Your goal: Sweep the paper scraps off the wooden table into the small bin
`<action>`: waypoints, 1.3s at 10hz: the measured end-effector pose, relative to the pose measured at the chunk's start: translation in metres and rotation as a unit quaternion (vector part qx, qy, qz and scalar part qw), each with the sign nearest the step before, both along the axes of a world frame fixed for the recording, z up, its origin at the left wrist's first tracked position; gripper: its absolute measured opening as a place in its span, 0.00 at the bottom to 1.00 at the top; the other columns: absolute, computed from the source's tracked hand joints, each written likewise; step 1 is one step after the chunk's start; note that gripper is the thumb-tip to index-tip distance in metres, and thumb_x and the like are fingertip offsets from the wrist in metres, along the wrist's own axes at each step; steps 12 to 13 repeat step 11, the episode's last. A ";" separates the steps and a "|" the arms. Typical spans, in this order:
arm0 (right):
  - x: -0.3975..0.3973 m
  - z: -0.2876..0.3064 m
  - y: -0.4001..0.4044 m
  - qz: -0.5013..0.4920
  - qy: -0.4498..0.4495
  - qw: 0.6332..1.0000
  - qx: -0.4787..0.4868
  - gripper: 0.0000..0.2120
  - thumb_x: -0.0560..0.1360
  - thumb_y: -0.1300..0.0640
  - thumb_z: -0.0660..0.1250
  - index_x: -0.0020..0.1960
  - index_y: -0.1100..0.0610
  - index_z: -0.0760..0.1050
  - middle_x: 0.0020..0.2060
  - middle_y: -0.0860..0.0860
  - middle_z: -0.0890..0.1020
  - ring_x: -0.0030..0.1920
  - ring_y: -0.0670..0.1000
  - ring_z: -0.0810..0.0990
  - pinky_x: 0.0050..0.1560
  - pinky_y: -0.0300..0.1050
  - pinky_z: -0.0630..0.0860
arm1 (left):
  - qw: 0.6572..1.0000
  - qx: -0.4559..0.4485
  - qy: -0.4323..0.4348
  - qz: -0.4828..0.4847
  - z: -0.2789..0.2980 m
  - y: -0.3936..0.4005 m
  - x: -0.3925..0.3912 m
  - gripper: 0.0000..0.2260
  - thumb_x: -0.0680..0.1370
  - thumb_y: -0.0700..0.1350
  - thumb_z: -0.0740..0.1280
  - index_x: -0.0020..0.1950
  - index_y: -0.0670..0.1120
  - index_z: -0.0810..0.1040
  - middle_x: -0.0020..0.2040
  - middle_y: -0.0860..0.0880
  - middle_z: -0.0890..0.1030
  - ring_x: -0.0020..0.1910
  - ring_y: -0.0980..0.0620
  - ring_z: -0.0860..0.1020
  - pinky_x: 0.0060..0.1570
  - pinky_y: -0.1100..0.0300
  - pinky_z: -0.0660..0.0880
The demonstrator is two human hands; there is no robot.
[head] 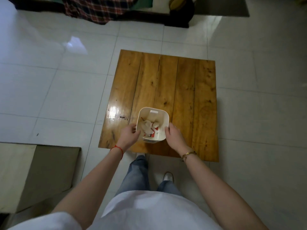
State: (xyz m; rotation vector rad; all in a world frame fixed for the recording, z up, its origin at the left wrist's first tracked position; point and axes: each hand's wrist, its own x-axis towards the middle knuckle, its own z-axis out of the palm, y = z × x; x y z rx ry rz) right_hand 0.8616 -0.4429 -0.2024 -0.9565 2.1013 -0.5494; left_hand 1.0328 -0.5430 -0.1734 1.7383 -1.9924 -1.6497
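A small white bin [162, 117] stands on the near part of the low wooden table [182, 90]. Inside it lie crumpled white and red paper scraps [149, 129]. My left hand [128, 136] is at the bin's left wall, fingers curled against it. My right hand [173, 136] presses on the bin's right wall near the rim. Both hands seem to hold the bin between them. The rest of the tabletop shows bare planks with no scraps visible.
White floor tiles [58, 88] surround the table. A beige cushion or mat [33, 176] lies at the lower left. Dark furniture with a plaid cloth [99, 9] stands at the far edge. My legs and shoes [168, 175] are just in front of the table.
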 end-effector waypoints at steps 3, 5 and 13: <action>-0.021 -0.023 -0.124 -0.020 -0.033 0.999 0.005 0.15 0.82 0.51 0.55 0.64 0.56 0.71 0.52 0.50 0.79 0.49 0.49 0.79 0.48 0.47 0.80 | 0.998 0.016 -0.012 -0.060 -0.029 -0.133 -0.013 0.19 0.77 0.51 0.63 0.66 0.46 0.73 0.60 0.47 0.80 0.57 0.50 0.79 0.51 0.59 0.75; -0.030 -0.049 -0.163 -0.024 -0.024 0.999 0.023 0.14 0.81 0.52 0.56 0.64 0.55 0.71 0.56 0.51 0.78 0.54 0.49 0.77 0.54 0.50 0.78 | 0.996 0.038 -0.013 -0.076 -0.057 -0.177 -0.026 0.17 0.78 0.48 0.62 0.66 0.44 0.72 0.62 0.46 0.79 0.57 0.50 0.78 0.44 0.64 0.76; -0.045 -0.052 -0.174 -0.037 -0.020 0.996 0.076 0.27 0.80 0.47 0.60 0.75 0.54 0.59 0.71 0.53 0.68 0.70 0.54 0.67 0.64 0.51 0.70 | 0.997 0.034 -0.064 -0.040 -0.076 -0.185 -0.037 0.23 0.78 0.49 0.63 0.72 0.46 0.66 0.68 0.45 0.74 0.66 0.44 0.73 0.59 0.48 0.76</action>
